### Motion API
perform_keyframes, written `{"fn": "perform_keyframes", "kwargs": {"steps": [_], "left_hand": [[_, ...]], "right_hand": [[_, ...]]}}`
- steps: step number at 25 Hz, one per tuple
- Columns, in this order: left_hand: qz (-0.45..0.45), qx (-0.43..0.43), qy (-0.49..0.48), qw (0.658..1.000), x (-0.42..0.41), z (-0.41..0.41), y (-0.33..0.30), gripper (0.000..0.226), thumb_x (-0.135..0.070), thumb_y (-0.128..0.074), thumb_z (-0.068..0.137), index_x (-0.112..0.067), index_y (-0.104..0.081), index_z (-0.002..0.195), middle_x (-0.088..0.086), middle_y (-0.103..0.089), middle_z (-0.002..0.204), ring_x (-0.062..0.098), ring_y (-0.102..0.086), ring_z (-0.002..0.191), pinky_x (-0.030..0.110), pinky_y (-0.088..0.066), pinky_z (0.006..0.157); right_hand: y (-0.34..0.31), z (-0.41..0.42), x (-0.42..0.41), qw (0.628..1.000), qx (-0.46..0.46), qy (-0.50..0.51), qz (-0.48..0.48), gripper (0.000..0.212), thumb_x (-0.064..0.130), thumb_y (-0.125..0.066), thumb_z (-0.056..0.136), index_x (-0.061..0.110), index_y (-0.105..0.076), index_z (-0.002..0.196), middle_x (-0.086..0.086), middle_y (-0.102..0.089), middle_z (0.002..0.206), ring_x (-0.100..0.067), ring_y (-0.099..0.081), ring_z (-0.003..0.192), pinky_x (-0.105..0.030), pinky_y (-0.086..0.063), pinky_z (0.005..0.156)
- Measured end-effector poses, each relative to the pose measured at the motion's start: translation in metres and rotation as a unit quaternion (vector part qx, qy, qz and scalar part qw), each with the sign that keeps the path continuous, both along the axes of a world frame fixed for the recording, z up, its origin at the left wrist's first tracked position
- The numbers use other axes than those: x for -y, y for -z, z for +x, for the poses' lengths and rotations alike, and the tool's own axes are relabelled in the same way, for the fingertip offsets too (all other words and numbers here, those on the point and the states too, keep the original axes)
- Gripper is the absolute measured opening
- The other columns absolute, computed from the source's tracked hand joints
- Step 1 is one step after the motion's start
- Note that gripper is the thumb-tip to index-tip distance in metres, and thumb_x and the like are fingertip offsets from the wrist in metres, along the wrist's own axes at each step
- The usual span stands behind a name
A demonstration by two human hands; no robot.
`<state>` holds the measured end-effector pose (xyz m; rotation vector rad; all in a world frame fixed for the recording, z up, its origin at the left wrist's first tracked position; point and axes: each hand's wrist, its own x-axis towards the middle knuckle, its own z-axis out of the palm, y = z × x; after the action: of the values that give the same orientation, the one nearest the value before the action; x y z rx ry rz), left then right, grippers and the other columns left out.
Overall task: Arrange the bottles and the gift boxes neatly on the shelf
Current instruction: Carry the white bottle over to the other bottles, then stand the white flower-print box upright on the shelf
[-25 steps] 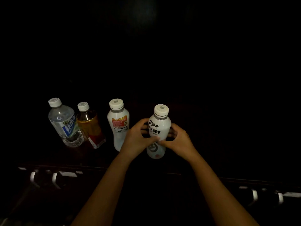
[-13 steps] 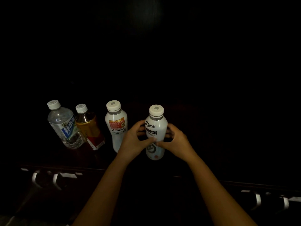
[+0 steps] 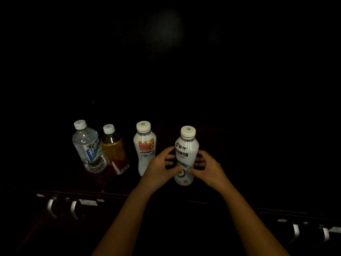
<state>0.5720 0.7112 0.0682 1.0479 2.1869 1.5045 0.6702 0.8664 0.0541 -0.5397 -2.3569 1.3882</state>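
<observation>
Four bottles stand upright in a loose row on a very dark shelf [image 3: 239, 163], all with white caps. From left to right I see: a clear water bottle [image 3: 88, 146] with a blue label, a tea bottle [image 3: 114, 150] with amber liquid and a red label just beside it, so close that I cannot tell whether they touch, a white bottle [image 3: 144, 146] with an orange label set apart from those two, and a second white bottle [image 3: 186, 154] with black print, rightmost in the row.

My left hand [image 3: 158, 167] and right hand [image 3: 209, 168] both grasp the rightmost white bottle at its lower half. Each thumb presses the near face of the bottle, the thumb tips close together, and the fingers [image 3: 169, 157] curl round the sides toward the far face. The bottle's base is at shelf level; I cannot tell whether it rests on the surface or is just above it. The left hand overlaps the lower part of the orange-labelled bottle in view; contact there cannot be confirmed.

Both forearms enter from the lower edge. Below the shelf's front edge, pale curved handles [image 3: 73, 209] show at left and right. No gift boxes can be made out in the darkness.
</observation>
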Motion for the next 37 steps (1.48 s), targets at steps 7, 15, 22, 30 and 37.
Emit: {"fn": "perform_keyframes", "kwargs": {"steps": [7,15,22,30,37], "left_hand": [[-0.027,-0.033,0.032,0.999,0.079,-0.007,0.000,0.058,-0.026,-0.070,0.077,-0.025,-0.046,0.130,-0.006,-0.059,0.107,0.005,-0.062,0.090,0.007,-0.044,0.072],[-0.050,-0.051,-0.005,0.997,0.299,-0.072,0.010,0.056,-0.025,-0.072,0.076,-0.030,-0.050,0.127,-0.017,-0.060,0.100,0.003,-0.063,0.089,0.010,-0.044,0.073],[-0.063,-0.063,-0.081,0.993,0.434,-0.118,-0.001,0.053,-0.027,-0.069,0.078,-0.028,-0.050,0.127,-0.014,-0.060,0.102,0.006,-0.064,0.090,0.013,-0.044,0.073],[-0.113,-0.078,-0.151,0.979,0.515,-0.192,-0.005,0.048,-0.038,-0.068,0.077,-0.032,-0.053,0.123,-0.017,-0.058,0.101,0.000,-0.061,0.089,0.020,-0.051,0.077],[-0.162,-0.126,-0.205,0.957,0.560,-0.316,-0.024,0.051,-0.036,-0.070,0.076,-0.028,-0.053,0.124,-0.007,-0.064,0.107,0.003,-0.060,0.091,0.025,-0.052,0.082]], "right_hand": [[-0.002,0.028,0.067,0.985,0.109,0.061,0.119,0.058,0.029,-0.075,0.072,0.017,-0.052,0.123,-0.008,-0.062,0.119,-0.012,-0.058,0.099,-0.019,-0.043,0.081],[-0.026,-0.026,0.268,0.987,0.063,0.045,0.142,0.057,0.028,-0.073,0.072,0.019,-0.052,0.124,-0.005,-0.061,0.121,-0.014,-0.060,0.103,-0.021,-0.047,0.083],[-0.041,-0.092,0.382,0.984,0.051,-0.026,0.168,0.054,0.030,-0.071,0.075,0.021,-0.051,0.124,-0.003,-0.061,0.123,-0.015,-0.059,0.104,-0.031,-0.051,0.088],[-0.042,-0.202,0.462,0.976,0.019,-0.117,0.181,0.055,0.031,-0.070,0.075,0.027,-0.048,0.126,0.001,-0.057,0.123,-0.011,-0.057,0.101,-0.028,-0.051,0.085],[-0.033,-0.351,0.526,0.965,-0.012,-0.182,0.188,0.054,0.035,-0.068,0.076,0.029,-0.048,0.125,0.003,-0.056,0.123,-0.009,-0.055,0.101,-0.026,-0.050,0.084]]}}
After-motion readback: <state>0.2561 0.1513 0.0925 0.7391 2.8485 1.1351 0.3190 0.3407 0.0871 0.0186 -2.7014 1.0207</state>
